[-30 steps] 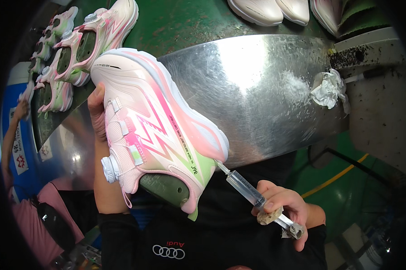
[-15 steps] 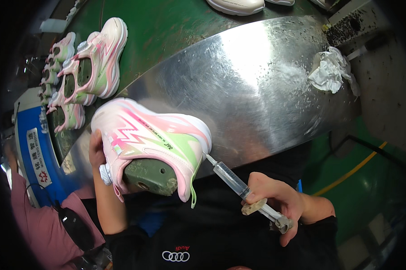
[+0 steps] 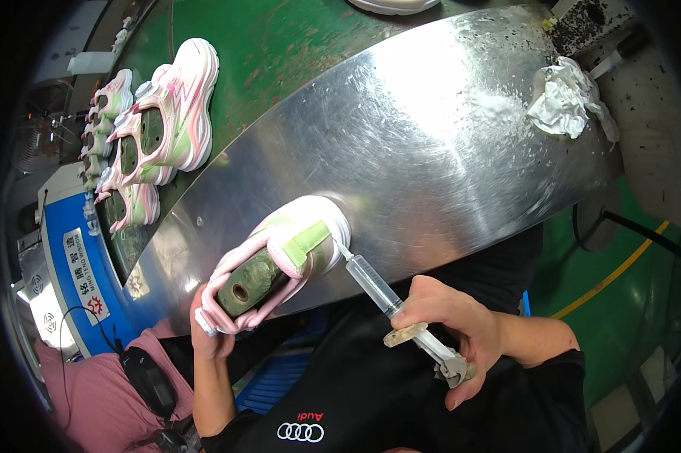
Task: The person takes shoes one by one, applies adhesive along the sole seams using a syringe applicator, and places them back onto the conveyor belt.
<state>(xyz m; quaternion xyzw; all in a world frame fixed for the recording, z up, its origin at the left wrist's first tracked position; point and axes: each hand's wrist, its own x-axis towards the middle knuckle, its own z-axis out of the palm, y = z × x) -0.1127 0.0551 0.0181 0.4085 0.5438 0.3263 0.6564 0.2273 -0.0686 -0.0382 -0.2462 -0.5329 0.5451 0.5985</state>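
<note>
My left hand (image 3: 211, 332) grips a pink, white and green sneaker (image 3: 325, 208) near the toe end, the fingers partly hidden under it. A dark green shoe last (image 3: 251, 288) fills the sneaker's opening, and its heel with a green pull tab faces my right side. In my right hand (image 3: 454, 321) is a clear syringe (image 3: 373, 285), held by the flange and plunger. Its thin tip meets, or nearly meets, the seam between the sneaker's upper and white sole at the heel.
A shiny metal plate (image 3: 370, 128) lies under the work. Crumpled white tissue (image 3: 565, 98) rests at its far right. Several similar sneakers (image 3: 182, 113) on lasts line the green conveyor (image 3: 280, 38) at the left. Beyond a blue machine panel (image 3: 76, 249) sits a person in pink (image 3: 91, 392).
My left hand has turned the sneaker, so its heel and pull tab show instead of its side. The syringe has shifted slightly left with its tip by the heel seam.
</note>
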